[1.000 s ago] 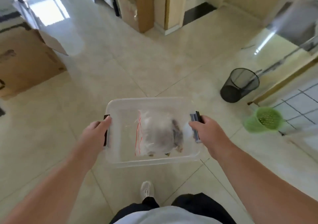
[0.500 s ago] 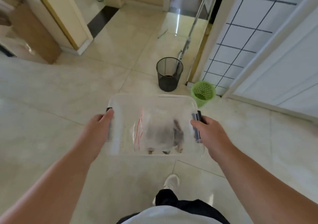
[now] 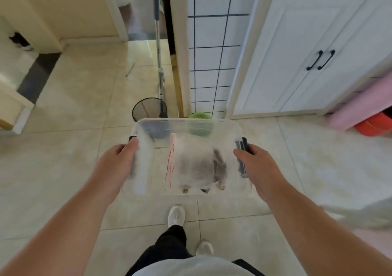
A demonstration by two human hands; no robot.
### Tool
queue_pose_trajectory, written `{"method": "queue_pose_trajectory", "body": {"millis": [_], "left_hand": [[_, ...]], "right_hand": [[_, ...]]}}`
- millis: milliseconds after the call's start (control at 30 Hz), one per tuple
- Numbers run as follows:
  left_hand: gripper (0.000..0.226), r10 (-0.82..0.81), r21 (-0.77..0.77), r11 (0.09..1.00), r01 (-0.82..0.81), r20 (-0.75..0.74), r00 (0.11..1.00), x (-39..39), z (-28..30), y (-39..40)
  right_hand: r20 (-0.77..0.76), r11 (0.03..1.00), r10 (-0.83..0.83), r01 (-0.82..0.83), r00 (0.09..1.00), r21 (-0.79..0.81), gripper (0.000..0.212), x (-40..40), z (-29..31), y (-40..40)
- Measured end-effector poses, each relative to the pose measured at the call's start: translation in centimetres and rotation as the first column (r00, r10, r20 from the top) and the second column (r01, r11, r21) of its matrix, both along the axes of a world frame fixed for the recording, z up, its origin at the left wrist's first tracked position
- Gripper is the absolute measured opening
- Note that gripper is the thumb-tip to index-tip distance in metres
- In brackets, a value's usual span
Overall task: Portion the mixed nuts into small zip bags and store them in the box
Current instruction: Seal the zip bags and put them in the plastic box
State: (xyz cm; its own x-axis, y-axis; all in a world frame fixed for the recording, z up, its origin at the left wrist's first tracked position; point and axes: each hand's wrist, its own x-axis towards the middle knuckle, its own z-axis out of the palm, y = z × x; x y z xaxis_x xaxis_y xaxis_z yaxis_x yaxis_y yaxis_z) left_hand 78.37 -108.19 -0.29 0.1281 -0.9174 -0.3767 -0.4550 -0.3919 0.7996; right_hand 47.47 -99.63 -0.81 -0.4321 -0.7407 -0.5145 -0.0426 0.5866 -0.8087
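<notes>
I am seeing both hands carrying the clear plastic box (image 3: pixel 186 127) above the tiled floor (image 3: pixel 63 159), held out in front of the body. The left hand (image 3: pixel 115 165) is gripping the box's left end, thumb lying along the top by the dark latch (image 3: pixel 132 138), the other fingers curling underneath out of sight. The right hand (image 3: pixel 257 166) is gripping the right end the same way, its thumb pressing beside the grey latch (image 3: pixel 241 148), the remaining fingers hidden below the rim. Inside the box, toward its near right corner, the zip bags (image 3: pixel 195 165) with red seal lines are lying in a blurred heap, with dark mixed nuts (image 3: pixel 218 165) showing through them; I cannot tell how many bags there are. Past the far edge of the box a black mesh bin (image 3: pixel 148 108) is standing on the floor, with a green basket (image 3: pixel 199 116) just beside it at the foot of a tiled wall (image 3: pixel 212 42). A mop handle (image 3: pixel 158 42) is leaning upright behind the bin. A white cabinet (image 3: pixel 307 52) with black handles is standing to the right. A white shoe (image 3: pixel 176 215) is stepping forward under the box.
</notes>
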Motion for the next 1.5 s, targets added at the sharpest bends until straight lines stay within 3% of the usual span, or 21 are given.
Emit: {"method": "queue_pose_trajectory", "body": {"millis": [233, 433, 533, 667, 800, 1133, 1367, 1500], "left_hand": [[0.064, -0.263, 0.006, 0.965, 0.263, 0.001, 0.965, -6.3, -1.7, -10.5], [0.082, -0.478, 0.033, 0.877, 0.480, -0.049, 0.877, -13.0, -1.9, -19.3], [0.068, -0.590, 0.038, 0.806, 0.591, -0.020, 0.807, -16.5, -1.3, -21.5], [0.081, -0.673, 0.025, 0.739, 0.674, -0.024, 0.739, -21.7, -0.9, -22.8], [0.080, -0.745, 0.038, 0.666, 0.745, 0.000, 0.667, -26.9, -0.8, -23.0], [0.046, -0.769, 0.013, 0.639, 0.769, -0.009, 0.639, -41.3, -1.1, -22.2], [0.046, -0.738, 0.003, 0.672, 0.740, -0.071, 0.671, -48.6, -0.2, -22.4], [0.061, -0.742, 0.025, 0.666, 0.745, -0.073, 0.666, -52.9, 0.2, -23.0]], "right_hand": [[-0.055, 0.970, -0.231, 0.234, 0.971, 0.061, 0.030, -3.8, -0.8, -3.3], [-0.104, 0.894, -0.430, 0.439, 0.897, 0.092, 0.032, -6.4, -0.8, -5.8], [-0.091, 0.837, -0.535, 0.541, 0.840, 0.076, 0.028, -7.7, -0.8, -6.0], [-0.125, 0.783, -0.605, 0.616, 0.786, 0.087, 0.027, -9.9, -0.5, -5.0], [-0.157, 0.741, -0.649, 0.665, 0.744, 0.087, 0.022, -13.0, -0.4, -3.7], [-0.117, 0.693, -0.714, 0.721, 0.690, 0.021, 0.011, -25.8, -0.3, -2.2], [-0.093, 0.690, -0.720, 0.724, 0.688, 0.005, 0.007, -33.5, 1.1, -3.0], [-0.083, 0.681, -0.729, 0.732, 0.679, 0.006, 0.007, -37.6, 1.6, -3.9]]}}
